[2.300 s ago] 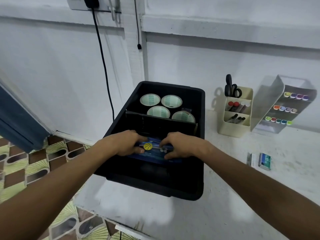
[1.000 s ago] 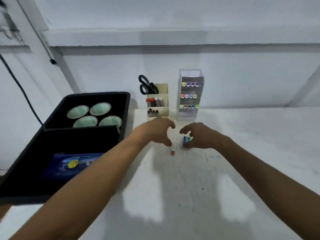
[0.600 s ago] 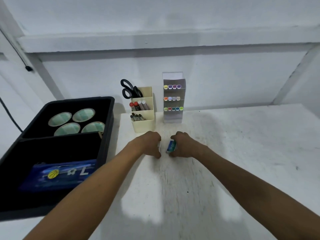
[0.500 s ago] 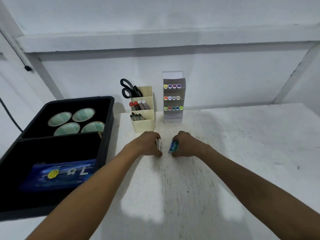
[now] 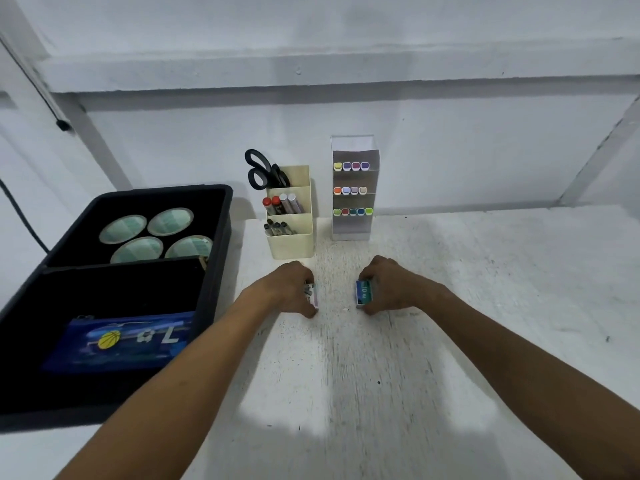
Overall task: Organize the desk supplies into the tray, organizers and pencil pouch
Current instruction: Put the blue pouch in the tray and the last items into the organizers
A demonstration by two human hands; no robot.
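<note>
Fingers of the left hand pinch a small white box and the right hand a blue box on the white desk, apparently the pickup step; next, likely carrying both to the black tray.

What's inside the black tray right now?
Black tray: four tape rolls in the far section, blue pencil pouch in the near one. The left forearm covers its near right corner.
</note>
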